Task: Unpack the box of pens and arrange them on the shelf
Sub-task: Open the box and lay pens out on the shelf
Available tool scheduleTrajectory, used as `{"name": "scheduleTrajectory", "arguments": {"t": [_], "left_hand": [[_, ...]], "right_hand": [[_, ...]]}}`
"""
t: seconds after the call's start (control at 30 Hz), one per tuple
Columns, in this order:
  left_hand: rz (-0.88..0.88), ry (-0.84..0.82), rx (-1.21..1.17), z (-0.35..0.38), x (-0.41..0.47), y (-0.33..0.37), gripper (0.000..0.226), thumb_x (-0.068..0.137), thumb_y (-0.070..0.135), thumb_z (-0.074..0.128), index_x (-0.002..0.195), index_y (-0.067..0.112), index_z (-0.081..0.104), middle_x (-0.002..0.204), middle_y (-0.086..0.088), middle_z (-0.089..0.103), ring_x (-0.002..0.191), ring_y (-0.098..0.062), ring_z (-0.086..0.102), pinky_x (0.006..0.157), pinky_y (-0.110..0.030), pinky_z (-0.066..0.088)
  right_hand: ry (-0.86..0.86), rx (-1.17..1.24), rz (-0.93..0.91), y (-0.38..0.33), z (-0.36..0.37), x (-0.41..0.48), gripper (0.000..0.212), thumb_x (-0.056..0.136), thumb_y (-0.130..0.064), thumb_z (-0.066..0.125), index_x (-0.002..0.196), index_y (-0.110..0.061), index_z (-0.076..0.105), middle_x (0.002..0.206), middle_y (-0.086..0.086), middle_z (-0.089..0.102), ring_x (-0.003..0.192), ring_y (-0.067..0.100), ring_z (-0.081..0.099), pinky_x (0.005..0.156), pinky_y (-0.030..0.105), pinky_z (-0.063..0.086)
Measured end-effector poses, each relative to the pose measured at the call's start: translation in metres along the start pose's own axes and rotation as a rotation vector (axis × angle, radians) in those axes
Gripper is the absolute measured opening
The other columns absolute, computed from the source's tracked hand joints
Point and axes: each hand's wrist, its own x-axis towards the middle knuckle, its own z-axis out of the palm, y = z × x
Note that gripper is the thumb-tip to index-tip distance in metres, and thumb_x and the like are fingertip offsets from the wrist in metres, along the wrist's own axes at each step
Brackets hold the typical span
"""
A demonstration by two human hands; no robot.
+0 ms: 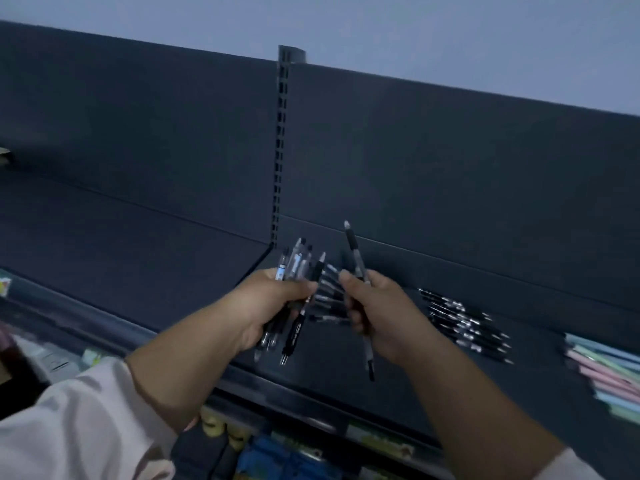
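My left hand [268,306] grips a bundle of several black and clear pens [294,268], their ends fanning out above and below the fist. Just to its right, my right hand [374,313] holds a single black pen [356,258] nearly upright, tip end up. Both hands hover over the dark shelf [346,358]. Behind the hands, a few pens [329,299] lie on the shelf, partly hidden. Further right a row of several black pens [464,323] lies side by side on the shelf.
Pastel-coloured pens [609,375] lie at the shelf's right end. A slotted upright post [281,150] splits the dark back panel. Below the shelf edge sit coloured goods [277,455]. The left shelf section [121,244] is dark and bare.
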Motion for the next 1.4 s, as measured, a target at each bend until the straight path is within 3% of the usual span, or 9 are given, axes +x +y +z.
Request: {"name": "scheduleTrajectory", "arguments": {"t": [0.13,0.27,0.4,0.57,0.77,0.9,1.0,1.17,1.4], "left_hand": [[-0.030,-0.107,0.169,0.039,0.019,-0.002,0.017,0.082,0.014,0.072,0.098,0.010,0.070,0.080,-0.007,0.070,0.061,-0.015,0.060,0.055,-0.023,0.048],[-0.064,-0.177,0.285,0.072,0.031,-0.006,0.009,0.081,0.015,0.073,0.087,0.013,0.066,0.061,0.002,0.064,0.046,-0.007,0.055,0.045,-0.017,0.043],[-0.190,-0.204,0.170,0.098,0.046,-0.007,0.012,0.086,0.021,0.069,0.094,0.013,0.064,0.076,-0.002,0.067,0.055,-0.010,0.054,0.053,-0.022,0.044],[-0.357,-0.226,0.020,0.119,0.060,-0.014,0.015,0.094,0.009,0.049,0.089,0.008,0.063,0.072,-0.004,0.064,0.061,-0.014,0.059,0.061,-0.026,0.048],[-0.373,-0.252,0.061,0.139,0.068,-0.024,0.018,0.097,0.008,0.044,0.095,0.007,0.062,0.077,-0.008,0.067,0.072,-0.021,0.064,0.065,-0.035,0.051],[-0.366,-0.262,0.079,0.145,0.070,-0.028,0.019,0.097,0.007,0.044,0.097,0.007,0.063,0.077,-0.009,0.068,0.071,-0.021,0.065,0.067,-0.036,0.052],[-0.357,-0.265,0.086,0.145,0.070,-0.029,0.019,0.097,0.007,0.044,0.096,0.006,0.063,0.077,-0.009,0.068,0.072,-0.021,0.065,0.068,-0.035,0.053],[-0.351,-0.250,0.090,0.138,0.071,-0.032,0.017,0.096,0.007,0.046,0.097,0.008,0.063,0.080,-0.009,0.068,0.074,-0.021,0.065,0.067,-0.033,0.052],[-0.361,-0.296,0.111,0.115,0.064,-0.034,0.010,0.095,0.011,0.054,0.087,0.011,0.061,0.084,-0.009,0.069,0.075,-0.023,0.066,0.066,-0.032,0.051]], "right_hand": [[0.066,0.120,0.015,0.002,-0.031,0.001,0.009,0.092,-0.027,0.061,0.096,-0.018,0.064,0.075,-0.001,0.061,0.045,0.007,0.042,0.044,0.021,0.035],[0.109,0.159,0.037,0.018,-0.057,-0.004,0.001,0.091,-0.018,0.062,0.091,-0.018,0.061,0.078,0.001,0.059,0.050,0.008,0.048,0.043,0.020,0.035],[0.327,0.248,0.049,0.034,-0.102,-0.007,0.010,0.092,-0.012,0.060,0.085,-0.016,0.055,0.070,-0.001,0.053,0.048,0.007,0.045,0.040,0.018,0.031],[0.648,0.354,0.163,0.068,-0.165,-0.018,0.012,0.093,-0.008,0.057,0.085,-0.015,0.052,0.071,0.002,0.051,0.051,0.009,0.045,0.036,0.017,0.032],[0.782,0.301,0.202,0.083,-0.188,-0.029,0.009,0.096,-0.011,0.055,0.089,-0.016,0.051,0.074,0.001,0.050,0.056,0.011,0.047,0.038,0.018,0.034],[0.847,0.263,0.125,0.081,-0.189,-0.028,0.007,0.100,-0.012,0.046,0.099,-0.016,0.052,0.081,0.000,0.052,0.064,0.011,0.050,0.050,0.021,0.038],[0.780,0.434,0.084,0.073,-0.187,-0.025,0.020,0.099,-0.004,0.040,0.092,-0.018,0.053,0.078,0.000,0.055,0.063,0.011,0.053,0.054,0.023,0.039],[0.501,0.906,0.066,0.058,-0.168,-0.012,0.022,0.098,0.001,0.039,0.088,-0.010,0.055,0.076,0.008,0.069,0.061,0.016,0.068,0.061,0.030,0.059],[0.305,1.019,0.026,0.038,-0.118,0.012,0.020,0.099,-0.002,0.040,0.089,-0.013,0.053,0.081,0.009,0.073,0.075,0.023,0.073,0.075,0.039,0.059]]}}
